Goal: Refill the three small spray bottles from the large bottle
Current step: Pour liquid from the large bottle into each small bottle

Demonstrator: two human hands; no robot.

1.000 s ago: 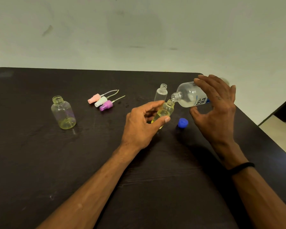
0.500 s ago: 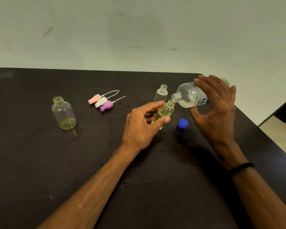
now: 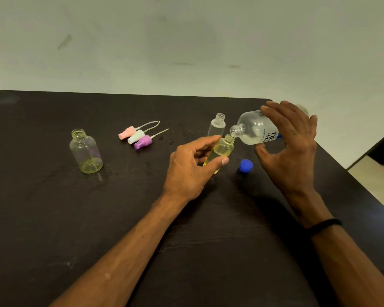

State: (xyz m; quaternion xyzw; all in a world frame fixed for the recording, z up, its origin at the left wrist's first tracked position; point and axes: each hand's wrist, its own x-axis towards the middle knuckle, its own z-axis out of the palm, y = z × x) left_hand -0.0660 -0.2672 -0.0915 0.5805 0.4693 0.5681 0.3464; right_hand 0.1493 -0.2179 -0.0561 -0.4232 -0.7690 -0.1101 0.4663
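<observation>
My right hand (image 3: 290, 149) grips the large clear bottle (image 3: 254, 129), tipped on its side with its open mouth pointing left. That mouth touches the neck of a small bottle (image 3: 222, 149) holding yellowish liquid, which my left hand (image 3: 191, 167) holds tilted between thumb and fingers. A second small bottle (image 3: 217, 125), clear and uncapped, stands upright just behind. A third, wider bottle (image 3: 85, 151) with a little yellow liquid at its bottom stands at the left.
Three spray heads, pink (image 3: 128, 132), white (image 3: 136, 136) and purple (image 3: 143, 142), lie with their tubes behind my left hand. A blue cap (image 3: 245, 165) rests between my hands. The dark table (image 3: 53, 218) ends close on the right, with floor beyond.
The large bottle stays tipped at the small bottle's neck. Neither hand has visibly shifted.
</observation>
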